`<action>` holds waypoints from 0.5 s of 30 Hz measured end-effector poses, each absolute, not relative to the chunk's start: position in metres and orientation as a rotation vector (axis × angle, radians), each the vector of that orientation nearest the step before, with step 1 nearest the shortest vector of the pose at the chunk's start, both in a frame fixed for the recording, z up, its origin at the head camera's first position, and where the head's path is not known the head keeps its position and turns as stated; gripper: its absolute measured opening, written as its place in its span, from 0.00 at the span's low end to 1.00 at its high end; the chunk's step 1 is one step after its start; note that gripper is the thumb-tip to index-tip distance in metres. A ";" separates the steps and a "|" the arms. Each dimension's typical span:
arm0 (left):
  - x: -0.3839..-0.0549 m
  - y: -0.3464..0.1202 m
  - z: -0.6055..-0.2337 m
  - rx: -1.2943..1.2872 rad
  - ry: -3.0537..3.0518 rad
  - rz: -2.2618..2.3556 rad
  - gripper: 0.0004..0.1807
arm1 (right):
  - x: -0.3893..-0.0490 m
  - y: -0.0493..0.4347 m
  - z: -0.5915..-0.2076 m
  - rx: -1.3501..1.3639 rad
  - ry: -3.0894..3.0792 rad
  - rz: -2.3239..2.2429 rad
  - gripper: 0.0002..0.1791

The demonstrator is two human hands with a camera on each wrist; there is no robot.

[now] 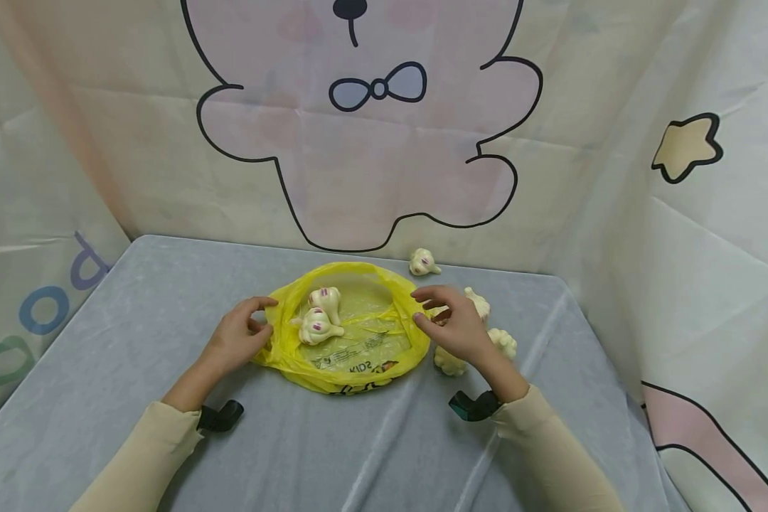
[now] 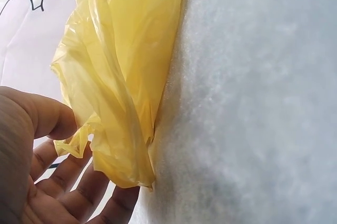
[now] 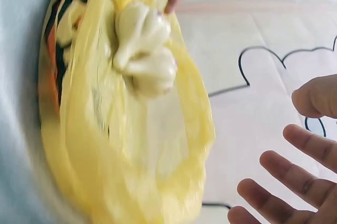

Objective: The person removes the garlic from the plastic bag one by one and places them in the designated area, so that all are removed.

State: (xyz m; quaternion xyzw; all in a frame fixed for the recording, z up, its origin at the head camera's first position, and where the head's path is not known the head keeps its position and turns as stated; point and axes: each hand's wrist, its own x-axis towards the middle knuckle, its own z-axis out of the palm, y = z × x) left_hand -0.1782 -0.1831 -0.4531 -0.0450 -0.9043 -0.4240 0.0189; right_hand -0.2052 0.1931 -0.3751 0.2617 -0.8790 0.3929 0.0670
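A yellow plastic bag [image 1: 313,380] lies on the table with its mouth spread wide and printed lettering inside. Two garlic bulbs [image 1: 318,326] with purple marks rest inside it, toward the left. My left hand [image 1: 237,334] holds the bag's left side; in the left wrist view the thumb is at one edge and the fingers are behind the plastic [image 2: 124,103]. Beside the right rim, my right hand [image 1: 457,323] has its fingers spread and holds nothing. Under and around it are several pale, lumpy pieces [image 1: 502,343], partly hidden by the hand.
Another garlic bulb [image 1: 422,262] sits near the table's back edge. Grey cloth covers the table [image 1: 307,455]. A printed curtain [image 1: 589,178] with a cartoon animal hangs behind and along the sides. Each wrist wears a small black camera [image 1: 220,416].
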 end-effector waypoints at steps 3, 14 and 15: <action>-0.178 -0.183 -0.452 -0.136 -2.816 -1.310 0.24 | -0.205 0.178 -0.376 0.832 -2.650 1.227 0.19; -0.176 -0.182 -0.450 -0.136 -2.823 -1.327 0.24 | -0.210 0.125 -0.387 0.967 -2.718 1.263 0.17; -0.176 -0.182 -0.450 -0.135 -2.824 -1.329 0.24 | -0.211 0.121 -0.390 0.976 -2.729 1.267 0.16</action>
